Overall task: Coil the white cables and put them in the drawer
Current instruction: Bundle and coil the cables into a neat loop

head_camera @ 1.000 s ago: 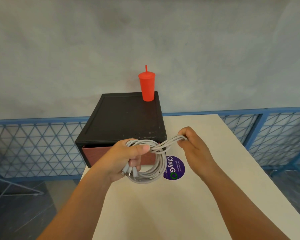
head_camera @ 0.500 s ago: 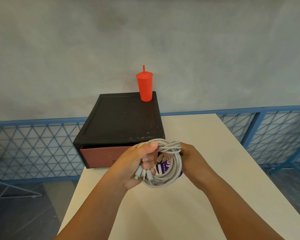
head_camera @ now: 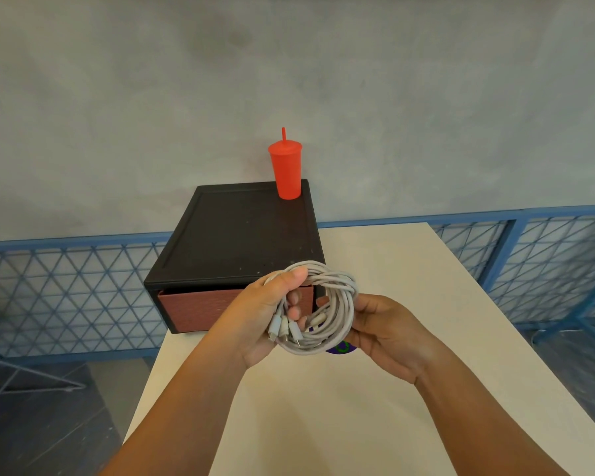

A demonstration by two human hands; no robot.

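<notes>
Both hands hold the white cables [head_camera: 339, 304], wound into a round multi-strand coil, in the air above the cream table [head_camera: 375, 417] and just in front of the right end of the drawer [head_camera: 200, 309]. The left hand [head_camera: 263, 316] grips the coil's left side: the thumb presses over the top strands and the other fingers curl through the loop from below, pinching the bundle against the palm. Several connector plugs [head_camera: 284, 329] stick out together beside those curled fingers, pointing down and to the left. The right hand [head_camera: 387, 333] holds the coil's right side, with its thumb lying near the outer strands and its fingers passing behind the loops; one fingertip shows through the middle of the ring, and the rest are hidden by the cable. The drawer has a reddish-brown front set in a black cabinet [head_camera: 241, 231] that stands on the far left corner of the table, and it looks pushed in. A red tumbler [head_camera: 285, 173] with a straw stands upright on the cabinet's back right corner. A purple sticker [head_camera: 340, 349] on the tabletop peeks out below the coil. A blue mesh railing [head_camera: 66, 293] runs behind the table, in front of a grey wall [head_camera: 289, 63].
</notes>
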